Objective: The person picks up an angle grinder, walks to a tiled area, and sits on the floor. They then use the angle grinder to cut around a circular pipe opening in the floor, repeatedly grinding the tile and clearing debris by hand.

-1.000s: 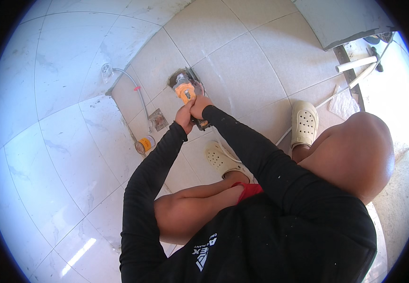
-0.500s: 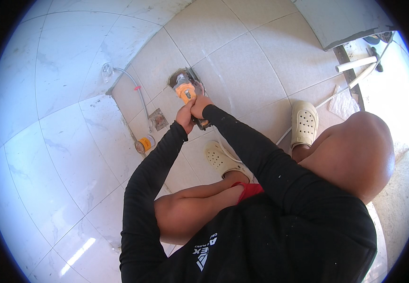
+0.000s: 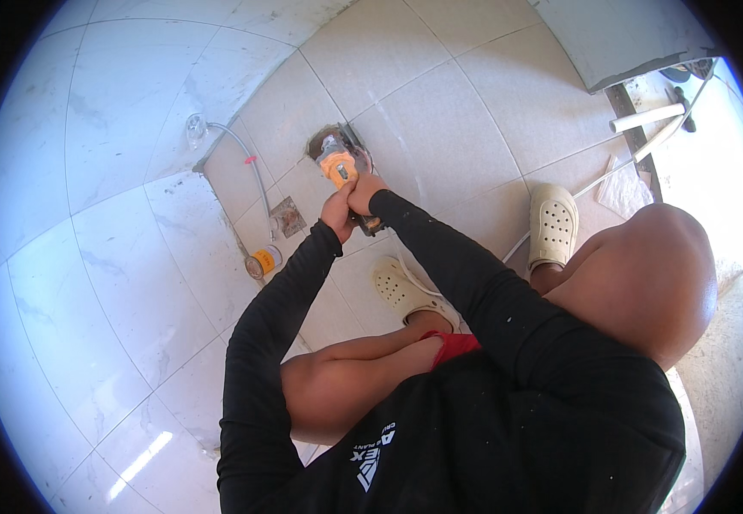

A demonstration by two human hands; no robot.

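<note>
Both my hands are closed round an orange and black angle grinder (image 3: 338,166), its head pointing away from me. My left hand (image 3: 337,214) grips the rear of its body, and my right hand (image 3: 366,194) wraps it from the right, just ahead. The grinder's front end lies at a dark, rough-edged hole (image 3: 323,140) in the beige floor tile (image 3: 414,116). Its disc is mostly hidden by the tool's head. A pale cord (image 3: 414,278) runs from the rear of the tool past my left shoe.
Left of the grinder are a square floor drain (image 3: 287,217), a small yellow-labelled can (image 3: 263,261) and a grey flexible hose (image 3: 255,176) reaching the white tiled wall (image 3: 123,223). White pipes (image 3: 646,116) and a plastic bag (image 3: 624,190) lie at the right doorway. My cream clogs (image 3: 552,224) stand nearby.
Almost nothing differs. The grinder and both hands stay at the hole, with only a very slight shift.
</note>
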